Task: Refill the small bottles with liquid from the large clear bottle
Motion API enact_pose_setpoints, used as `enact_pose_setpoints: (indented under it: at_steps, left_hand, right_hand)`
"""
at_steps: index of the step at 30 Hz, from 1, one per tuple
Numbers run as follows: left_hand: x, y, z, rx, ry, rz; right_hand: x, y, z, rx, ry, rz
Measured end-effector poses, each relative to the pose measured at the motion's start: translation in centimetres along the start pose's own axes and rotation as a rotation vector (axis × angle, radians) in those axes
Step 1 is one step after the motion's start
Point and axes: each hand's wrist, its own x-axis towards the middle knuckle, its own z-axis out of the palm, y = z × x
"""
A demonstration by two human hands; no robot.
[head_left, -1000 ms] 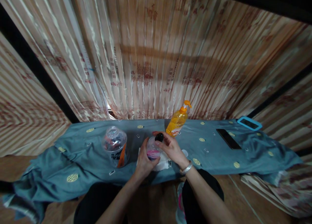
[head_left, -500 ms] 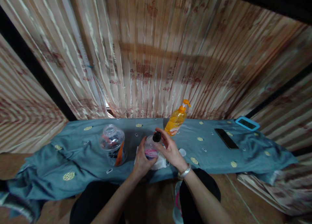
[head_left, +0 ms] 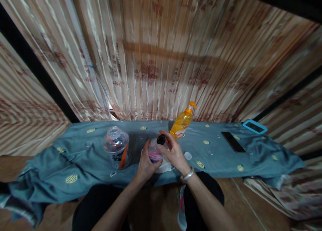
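Note:
A small clear bottle (head_left: 154, 154) with a pink label stands between my hands, near the front edge of the cloth-covered surface. My left hand (head_left: 146, 164) is wrapped round its left side. At its top is a black cap (head_left: 161, 139), pinched between the thumb and fingers of my right hand (head_left: 175, 154). Whether the cap sits fully on the neck I cannot tell. A crumpled white tissue (head_left: 165, 167) lies under and beside the bottle, partly hidden by my hands. Just right of my right hand lies a small white round lid (head_left: 188, 156).
Left of my hands stands a wide clear plastic jar (head_left: 116, 145) with an orange and black label. Behind them is a yellow pump bottle (head_left: 181, 123). A dark phone (head_left: 233, 142) and a blue-rimmed device (head_left: 255, 126) lie rightward on the teal cloth (head_left: 213, 164). A striped curtain hangs behind.
The view has shifted very slightly. Both hands keep their hold on the bottle and cap, with the right fingers moved a little about the cap.

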Motion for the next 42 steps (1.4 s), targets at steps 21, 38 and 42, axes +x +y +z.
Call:
enact_pose_setpoints:
  at_steps: [21, 38, 42]
  left_hand:
    - [-0.1, 0.6, -0.2, -0.013, -0.026, -0.024]
    - [-0.2, 0.7, -0.1, -0.01, -0.027, 0.006]
    - [-0.2, 0.8, -0.2, -0.013, -0.028, 0.008]
  right_hand:
    - [0.3, 0.3, -0.6, -0.027, 0.049, -0.015]
    - [0.4, -0.6, -1.1, -0.096, 0.025, -0.001]
    - [0.2, -2.2, -1.4, -0.121, -0.056, 0.008]
